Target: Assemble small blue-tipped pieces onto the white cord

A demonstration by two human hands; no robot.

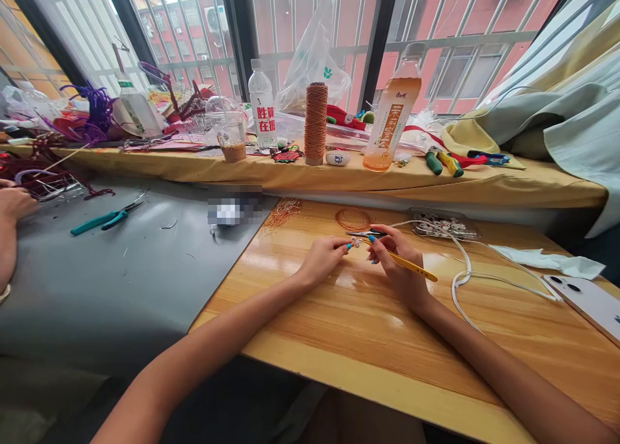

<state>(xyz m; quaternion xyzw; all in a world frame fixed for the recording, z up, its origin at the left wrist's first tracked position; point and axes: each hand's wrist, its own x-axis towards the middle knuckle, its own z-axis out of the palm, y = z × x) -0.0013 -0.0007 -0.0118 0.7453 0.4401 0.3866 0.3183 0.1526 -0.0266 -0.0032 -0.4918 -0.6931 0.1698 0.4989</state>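
Note:
Over the wooden table, my left hand (323, 260) pinches a small piece with white beads (355, 242) between thumb and finger. My right hand (400, 266) is closed on yellow tweezers (414, 266), their tips at the beaded piece. What exactly the piece is made of is too small to tell. Just behind my fingers lies a tool with dark handles (376, 232), partly hidden by my right hand. A coil of thin orange cord (353, 220) lies beyond it, and a heap of cut orange and white threads (285, 212) is farther left.
A clear box of white pieces (442, 225), white cable (467, 269), tissue (547, 260) and phone (588, 305) are at right. On the ledge stand an orange cord spool (316, 124) and bottles (393, 117). Left are teal pliers (104, 221) and another person's hand (17, 201).

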